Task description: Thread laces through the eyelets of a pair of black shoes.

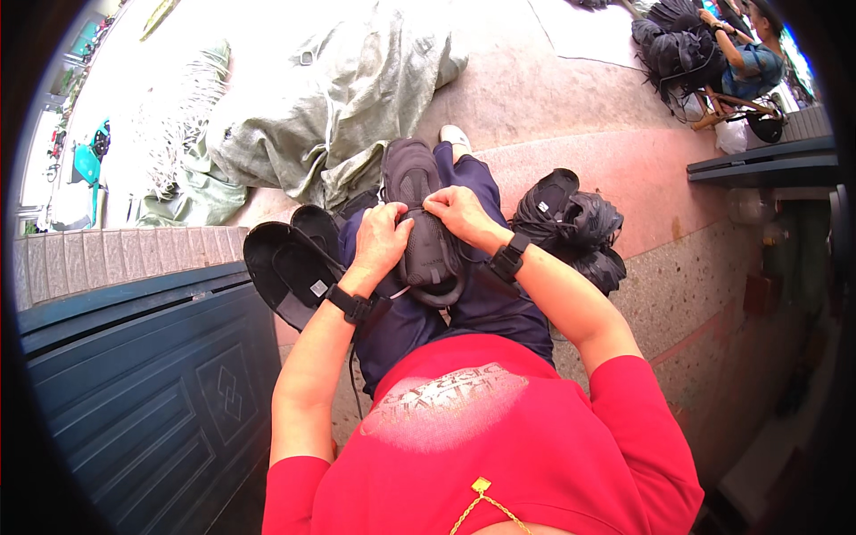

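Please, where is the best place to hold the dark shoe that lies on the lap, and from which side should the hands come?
Probably by its two long sides near the middle. The dark shoe lies lengthwise along the thigh, opening up and toe pointing away. The left hand and right hand already meet on top, so each hand should come from its own side.

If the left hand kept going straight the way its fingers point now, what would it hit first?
The left hand points up and rightward, already touching the dark shoe on the lap. Going on, it would probably meet the right hand gripping the same shoe, though depth is unclear.
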### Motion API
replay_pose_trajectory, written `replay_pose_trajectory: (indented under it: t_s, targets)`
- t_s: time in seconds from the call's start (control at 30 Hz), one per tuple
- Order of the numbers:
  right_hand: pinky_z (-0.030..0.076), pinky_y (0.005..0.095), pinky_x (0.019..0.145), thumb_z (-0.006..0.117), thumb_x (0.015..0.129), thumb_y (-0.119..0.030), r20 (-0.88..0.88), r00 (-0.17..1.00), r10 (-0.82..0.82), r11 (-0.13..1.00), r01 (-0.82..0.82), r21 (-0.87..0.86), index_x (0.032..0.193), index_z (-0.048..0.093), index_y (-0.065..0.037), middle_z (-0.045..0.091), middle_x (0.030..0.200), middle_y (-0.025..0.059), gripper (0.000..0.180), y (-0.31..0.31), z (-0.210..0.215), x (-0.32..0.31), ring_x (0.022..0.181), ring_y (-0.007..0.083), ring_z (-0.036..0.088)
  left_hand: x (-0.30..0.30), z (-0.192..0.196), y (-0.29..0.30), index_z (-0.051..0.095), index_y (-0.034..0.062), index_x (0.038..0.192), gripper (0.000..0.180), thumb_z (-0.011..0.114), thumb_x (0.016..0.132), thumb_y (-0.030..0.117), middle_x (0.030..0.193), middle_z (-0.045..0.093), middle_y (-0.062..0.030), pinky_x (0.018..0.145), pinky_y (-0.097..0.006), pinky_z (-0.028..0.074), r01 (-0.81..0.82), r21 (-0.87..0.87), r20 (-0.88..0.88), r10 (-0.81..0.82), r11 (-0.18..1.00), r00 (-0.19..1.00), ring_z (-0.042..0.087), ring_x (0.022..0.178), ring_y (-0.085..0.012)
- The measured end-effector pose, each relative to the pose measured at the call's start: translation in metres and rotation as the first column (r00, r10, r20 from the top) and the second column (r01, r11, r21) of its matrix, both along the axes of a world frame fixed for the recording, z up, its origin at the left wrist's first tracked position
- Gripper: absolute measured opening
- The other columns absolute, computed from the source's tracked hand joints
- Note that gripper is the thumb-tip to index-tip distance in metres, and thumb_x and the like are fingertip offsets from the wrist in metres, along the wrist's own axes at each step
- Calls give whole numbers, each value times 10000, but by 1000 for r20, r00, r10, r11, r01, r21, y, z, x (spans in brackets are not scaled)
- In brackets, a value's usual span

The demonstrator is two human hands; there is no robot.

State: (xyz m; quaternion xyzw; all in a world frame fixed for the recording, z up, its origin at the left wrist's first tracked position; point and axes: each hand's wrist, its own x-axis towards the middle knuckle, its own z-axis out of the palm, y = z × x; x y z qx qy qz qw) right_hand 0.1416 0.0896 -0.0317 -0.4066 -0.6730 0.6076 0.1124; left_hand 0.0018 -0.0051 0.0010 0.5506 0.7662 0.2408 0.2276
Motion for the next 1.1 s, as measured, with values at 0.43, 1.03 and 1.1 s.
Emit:
replay_pose_trajectory:
  t_s: [0.43,1.03,1.1]
  targets:
    - [470,298,658,637,717,-132,-92,988,-126,992,127,11,824,653,-17,640,739,126,157,-6,5,-13,701,194,615,-17,12,17,607,9,882,189,593,756,149,801,613,-151,706,-365,453,200,-94,7,-200,975,980,585,786,-301]
    - [453,262,645,689,714,-247,175,984,-46,991,23,132,983,600,-24,593,793,30,361,48,66,149,721,122,538,-414,168,-145,551,-31,762,304,384,877,195,713,558,-141,604,-390,392,-532,86,-729,417,842,543,510,667,-263]
    - [441,250,600,681,726,-214,57,975,-215,966,221,-135,1010,595,-51,589,792,9,338,74,76,201,691,76,519,-499,292,-309,589,-24,776,302,426,858,217,725,588,-182,606,-394,399,-597,300,-839,504,744,205,527,676,-299]
